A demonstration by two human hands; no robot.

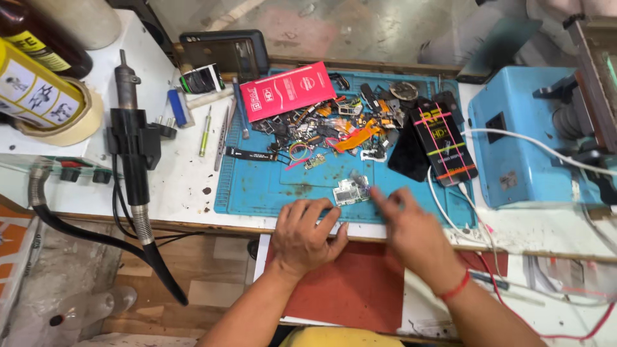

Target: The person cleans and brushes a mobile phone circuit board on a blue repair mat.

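Observation:
My left hand (pixel 303 234) rests flat on the front edge of a blue work mat (pixel 257 186), fingers spread, fingertips just short of a small silver circuit board (pixel 350 191). My right hand (pixel 411 228) is blurred, its fingers stretched toward the same board from the right, with a red thread around the wrist. Neither hand grips anything that I can see. Behind the board lies a heap of small phone parts and orange flex cables (pixel 334 128).
A black hot-air gun (pixel 134 148) with its hose lies at the left. A red flat packet (pixel 286 90), tweezers and a screwdriver (pixel 205 132), a black banded box (pixel 443 144), a light-blue machine (pixel 520 135) and white cables (pixel 450 212) surround the mat.

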